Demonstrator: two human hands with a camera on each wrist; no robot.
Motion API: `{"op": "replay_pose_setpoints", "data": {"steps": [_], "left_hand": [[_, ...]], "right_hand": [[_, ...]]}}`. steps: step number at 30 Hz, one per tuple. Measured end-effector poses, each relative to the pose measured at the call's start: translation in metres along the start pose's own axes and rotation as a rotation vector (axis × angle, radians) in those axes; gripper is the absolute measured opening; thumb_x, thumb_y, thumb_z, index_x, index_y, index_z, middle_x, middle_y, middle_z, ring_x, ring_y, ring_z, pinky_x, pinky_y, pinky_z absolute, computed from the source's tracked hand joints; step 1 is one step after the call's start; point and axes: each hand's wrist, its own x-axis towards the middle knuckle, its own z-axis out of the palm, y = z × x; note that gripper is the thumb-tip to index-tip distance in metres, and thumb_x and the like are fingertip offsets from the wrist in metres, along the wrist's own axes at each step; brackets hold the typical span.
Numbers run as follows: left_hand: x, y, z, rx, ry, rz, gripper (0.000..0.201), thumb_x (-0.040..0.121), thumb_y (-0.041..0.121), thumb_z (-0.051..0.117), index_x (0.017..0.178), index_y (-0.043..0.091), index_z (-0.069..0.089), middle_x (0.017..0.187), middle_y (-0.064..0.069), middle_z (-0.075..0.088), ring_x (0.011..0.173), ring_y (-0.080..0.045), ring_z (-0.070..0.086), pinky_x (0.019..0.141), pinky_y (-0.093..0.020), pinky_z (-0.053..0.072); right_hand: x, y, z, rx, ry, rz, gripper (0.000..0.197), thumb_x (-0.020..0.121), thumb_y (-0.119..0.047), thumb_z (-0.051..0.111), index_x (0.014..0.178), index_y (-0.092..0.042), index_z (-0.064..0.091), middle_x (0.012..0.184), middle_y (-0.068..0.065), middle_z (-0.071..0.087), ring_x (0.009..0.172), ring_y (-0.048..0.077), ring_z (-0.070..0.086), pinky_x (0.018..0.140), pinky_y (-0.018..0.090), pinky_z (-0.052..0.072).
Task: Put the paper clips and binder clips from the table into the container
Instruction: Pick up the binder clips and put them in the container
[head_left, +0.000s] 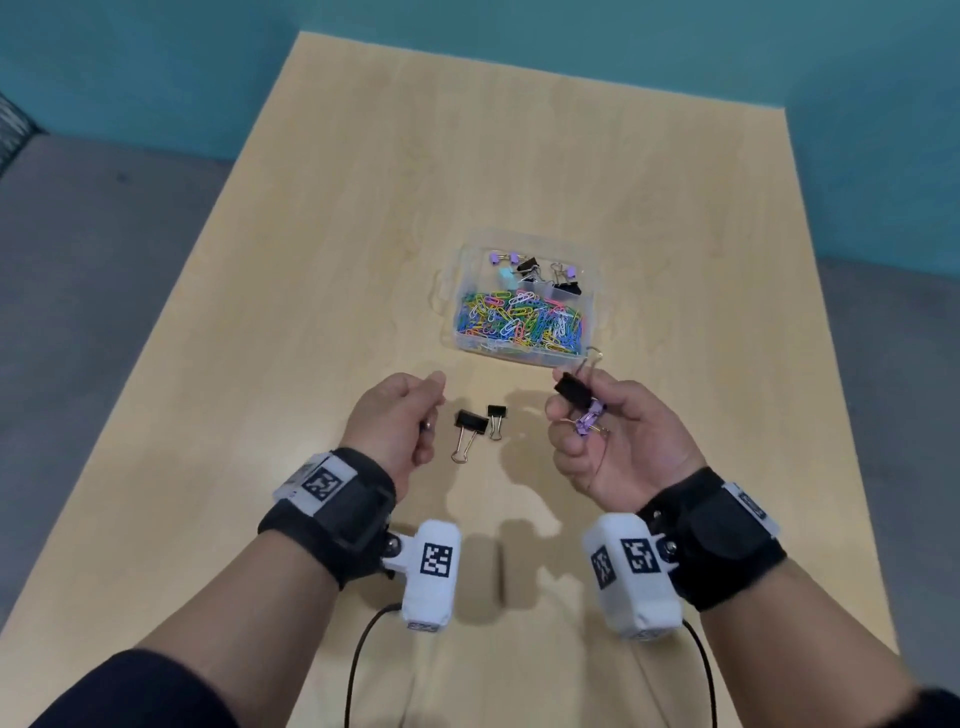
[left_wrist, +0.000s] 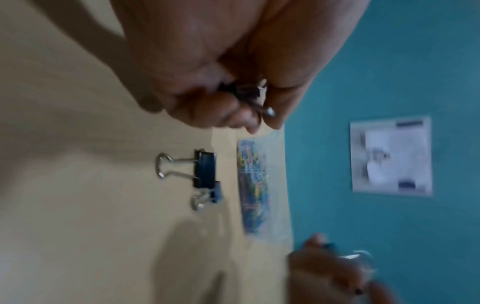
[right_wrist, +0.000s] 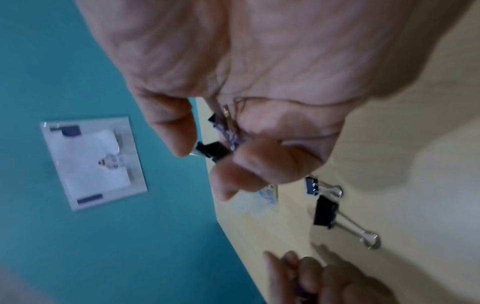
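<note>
The right hand (head_left: 618, 441) is raised just short of the container's (head_left: 589, 312) near wall, its fingers (head_left: 566, 410) curled round a black binder clip (head_left: 573, 391) and a small purple clip (head_left: 589, 418). The left hand (head_left: 400, 421) hovers above the counter (head_left: 311, 260), clenched on a small dark clip (left_wrist: 249, 92) that only its wrist view shows. Two black binder clips lie between the hands: the larger (head_left: 470, 428) beside the left fingers, its wire handles pointing back toward the person, and the smaller (head_left: 497, 418) just right of it. The container lies forward and slightly left of the right hand, which is the nearer one, so its load probably goes in first.
</note>
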Motion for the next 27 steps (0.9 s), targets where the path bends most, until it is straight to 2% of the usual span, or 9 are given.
{"op": "replay_pose_setpoints", "data": {"steps": [4,7,9,12,14,17,21,24,27], "left_hand": [[0.004,0.003,0.012,1.034,0.104,0.312,0.046,0.079,0.060,0.058,0.077,0.016,0.047,0.064,0.003,0.054,0.062,-0.022,0.051,0.054,-0.032,0.037],[0.001,0.004,0.026,1.403,0.020,0.387,0.059,0.071,0.073,0.055,0.087,0.021,0.033,0.070,0.004,0.051,0.065,-0.026,0.049,0.055,-0.032,0.036],[0.003,0.002,0.031,1.520,-0.034,0.449,0.053,0.078,0.067,0.053,0.088,0.023,0.025,0.080,0.000,0.059,0.069,-0.028,0.053,0.056,-0.032,0.036],[0.006,0.001,0.028,1.540,-0.090,0.501,0.037,0.088,0.053,0.048,0.089,0.028,0.022,0.091,-0.001,0.065,0.079,-0.029,0.060,0.057,-0.031,0.034],[0.008,0.003,0.024,1.503,-0.106,0.492,0.032,0.086,0.050,0.049,0.086,0.028,0.025,0.081,0.000,0.061,0.076,-0.030,0.057,0.057,-0.031,0.034],[0.011,0.006,0.016,1.360,-0.090,0.398,0.028,0.078,0.045,0.050,0.077,0.025,0.030,0.065,0.005,0.048,0.065,-0.026,0.050,0.055,-0.032,0.033],[0.018,0.005,-0.002,0.883,-0.020,0.235,0.025,0.066,0.043,0.054,0.072,0.020,0.046,0.054,0.000,0.061,0.057,-0.020,0.058,0.060,-0.037,0.046],[0.026,0.014,-0.014,0.563,0.076,0.193,0.031,0.062,0.044,0.061,0.066,0.016,0.049,0.046,0.002,0.058,0.051,-0.021,0.052,0.061,-0.045,0.047],[0.031,0.043,-0.006,0.594,0.091,0.278,0.030,0.066,0.041,0.063,0.068,0.014,0.049,0.048,0.002,0.058,0.051,-0.022,0.052,0.058,-0.037,0.043]], "right_hand": [[0.010,-0.007,0.009,0.042,0.049,-0.054,0.004,0.085,-0.020,0.055,0.085,-0.016,0.055,0.078,0.010,0.064,0.048,0.015,0.045,0.042,0.020,0.032],[0.020,-0.013,0.016,-0.167,0.104,-0.093,0.019,0.090,-0.007,0.047,0.091,-0.017,0.064,0.074,0.009,0.063,0.046,0.014,0.044,0.042,0.018,0.028],[0.024,-0.013,0.018,-0.264,0.106,-0.086,0.026,0.091,-0.004,0.046,0.099,-0.018,0.066,0.072,0.006,0.060,0.046,0.013,0.042,0.043,0.018,0.026],[0.028,-0.009,0.021,-0.271,0.105,-0.038,0.015,0.091,-0.008,0.054,0.085,-0.019,0.063,0.074,0.005,0.059,0.045,0.012,0.042,0.041,0.017,0.025],[0.033,-0.004,0.023,-0.318,0.159,-0.028,0.023,0.088,-0.016,0.064,0.070,-0.021,0.052,0.071,0.005,0.058,0.042,0.010,0.039,0.038,0.016,0.024],[0.045,0.006,0.030,-0.809,0.330,-0.149,0.039,0.083,-0.026,0.071,0.063,-0.021,0.038,0.058,0.002,0.050,0.042,0.014,0.035,0.041,0.021,0.027],[0.064,0.020,0.038,-1.711,0.319,-0.192,0.027,0.087,-0.043,0.056,0.084,-0.021,0.039,0.073,-0.003,0.056,0.068,0.023,0.054,0.061,0.035,0.042],[0.078,0.031,0.041,-1.969,0.303,-0.157,0.025,0.092,-0.038,0.047,0.102,-0.020,0.033,0.076,0.002,0.053,0.075,0.029,0.058,0.060,0.036,0.038],[0.083,0.035,0.044,-2.035,0.324,-0.106,0.035,0.088,-0.018,0.048,0.120,-0.014,0.034,0.074,0.003,0.050,0.074,0.031,0.058,0.060,0.035,0.039]]}}
